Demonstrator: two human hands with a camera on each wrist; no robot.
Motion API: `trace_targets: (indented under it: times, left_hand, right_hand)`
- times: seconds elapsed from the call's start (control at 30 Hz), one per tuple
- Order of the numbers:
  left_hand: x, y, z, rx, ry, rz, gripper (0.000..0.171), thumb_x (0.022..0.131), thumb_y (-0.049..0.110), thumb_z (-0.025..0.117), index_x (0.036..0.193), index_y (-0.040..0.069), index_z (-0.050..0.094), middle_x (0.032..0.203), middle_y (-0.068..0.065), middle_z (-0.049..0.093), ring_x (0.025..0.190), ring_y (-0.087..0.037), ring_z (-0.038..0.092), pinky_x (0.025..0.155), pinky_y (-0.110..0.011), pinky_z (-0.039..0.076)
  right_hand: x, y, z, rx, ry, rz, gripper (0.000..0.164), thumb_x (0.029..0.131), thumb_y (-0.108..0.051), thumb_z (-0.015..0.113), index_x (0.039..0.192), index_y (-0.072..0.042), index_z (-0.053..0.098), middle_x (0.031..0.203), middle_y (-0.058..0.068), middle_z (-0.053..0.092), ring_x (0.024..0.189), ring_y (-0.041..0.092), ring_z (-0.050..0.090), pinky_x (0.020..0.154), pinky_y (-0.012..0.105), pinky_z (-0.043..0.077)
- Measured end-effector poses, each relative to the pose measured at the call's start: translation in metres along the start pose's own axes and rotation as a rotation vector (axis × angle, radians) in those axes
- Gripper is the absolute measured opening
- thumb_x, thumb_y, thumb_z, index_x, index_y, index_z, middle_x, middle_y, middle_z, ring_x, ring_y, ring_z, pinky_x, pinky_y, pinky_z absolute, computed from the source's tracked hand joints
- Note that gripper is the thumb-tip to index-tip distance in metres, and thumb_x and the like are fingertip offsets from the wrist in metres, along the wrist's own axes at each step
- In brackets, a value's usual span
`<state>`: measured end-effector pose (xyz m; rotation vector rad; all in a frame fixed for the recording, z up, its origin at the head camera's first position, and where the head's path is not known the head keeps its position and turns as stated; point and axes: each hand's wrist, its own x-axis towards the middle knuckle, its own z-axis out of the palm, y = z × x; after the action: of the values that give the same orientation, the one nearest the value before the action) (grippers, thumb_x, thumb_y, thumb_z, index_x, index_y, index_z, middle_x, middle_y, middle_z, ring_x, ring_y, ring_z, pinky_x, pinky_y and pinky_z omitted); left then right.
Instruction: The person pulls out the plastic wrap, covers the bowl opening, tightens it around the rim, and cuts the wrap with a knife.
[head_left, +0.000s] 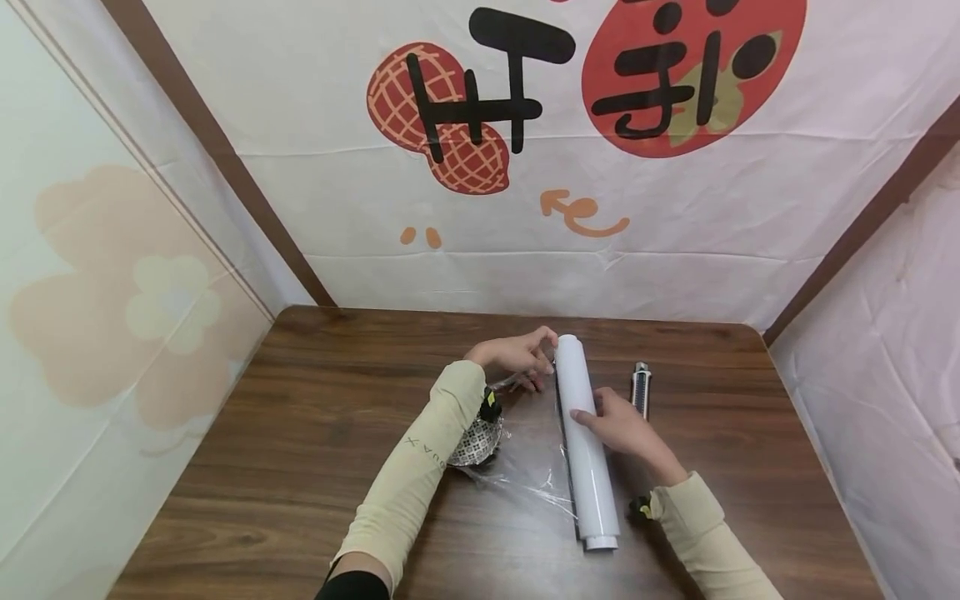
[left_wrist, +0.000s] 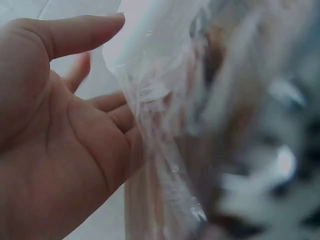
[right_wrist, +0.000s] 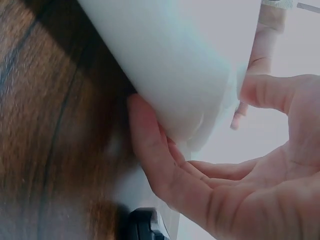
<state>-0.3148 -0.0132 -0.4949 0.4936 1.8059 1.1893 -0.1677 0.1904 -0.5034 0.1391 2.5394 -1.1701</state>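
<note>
A white roll of cling film (head_left: 587,450) stretches away from me over the table, with a clear sheet of film (head_left: 528,458) drawn out to its left. My right hand (head_left: 621,425) grips the roll around its middle; in the right wrist view the thumb and curled fingers (right_wrist: 155,145) lie on opposite sides of it. My left hand (head_left: 517,354) is at the roll's far end. In the left wrist view its thumb is straight and apart from the film, while the other fingers are partly behind the film. A black-and-white patterned round object (head_left: 477,442) sits under the film, partly hidden by my left forearm.
A utility knife (head_left: 641,390) lies to the right of the roll, beyond my right hand. The brown wooden table (head_left: 300,433) meets a printed white cloth wall (head_left: 450,275) at its far edge.
</note>
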Motion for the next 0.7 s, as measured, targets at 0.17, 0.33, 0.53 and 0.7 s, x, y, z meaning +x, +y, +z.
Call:
trace_targets:
  times: [0.17, 0.33, 0.53, 0.7]
  left_hand:
    - [-0.002, 0.004, -0.005, 0.059, -0.084, 0.022, 0.049, 0.096, -0.011, 0.045, 0.138, 0.015, 0.041, 0.128, -0.039, 0.050, 0.069, -0.022, 0.063, 0.063, -0.027, 0.053]
    - [-0.004, 0.013, -0.014, 0.202, -0.129, -0.030, 0.049, 0.094, -0.012, 0.046, 0.137, 0.011, 0.048, 0.122, -0.031, 0.058, 0.069, -0.020, 0.060, 0.065, -0.029, 0.052]
    - [-0.003, 0.024, -0.022, 0.409, -0.110, -0.054, 0.038, 0.094, -0.004, 0.054, 0.129, 0.010, 0.059, 0.103, -0.013, 0.058, 0.071, -0.019, 0.057, 0.063, -0.029, 0.050]
    - [0.002, 0.026, -0.019, 0.134, -0.158, -0.137, 0.039, 0.098, -0.002, 0.052, 0.133, 0.012, 0.046, 0.101, -0.019, 0.051, 0.081, -0.032, 0.059, 0.068, -0.042, 0.053]
  right_hand:
    - [-0.001, -0.002, 0.001, -0.013, 0.010, -0.001, 0.065, 0.092, -0.037, 0.066, 0.136, 0.006, 0.043, 0.106, 0.023, 0.065, 0.079, 0.023, 0.065, 0.057, 0.033, 0.057]
    - [-0.004, 0.001, -0.009, -0.078, 0.015, -0.027, 0.069, 0.091, -0.045, 0.065, 0.135, 0.005, 0.047, 0.112, 0.023, 0.067, 0.085, 0.022, 0.067, 0.065, 0.034, 0.058]
    - [-0.011, 0.008, -0.048, -0.193, 0.218, -0.041, 0.069, 0.093, -0.050, 0.060, 0.132, 0.007, 0.051, 0.106, 0.022, 0.065, 0.079, 0.025, 0.063, 0.064, 0.035, 0.050]
    - [-0.008, 0.023, -0.058, -0.275, 0.214, 0.070, 0.073, 0.095, -0.050, 0.056, 0.124, 0.016, 0.044, 0.103, 0.031, 0.055, 0.078, 0.030, 0.057, 0.060, 0.037, 0.047]
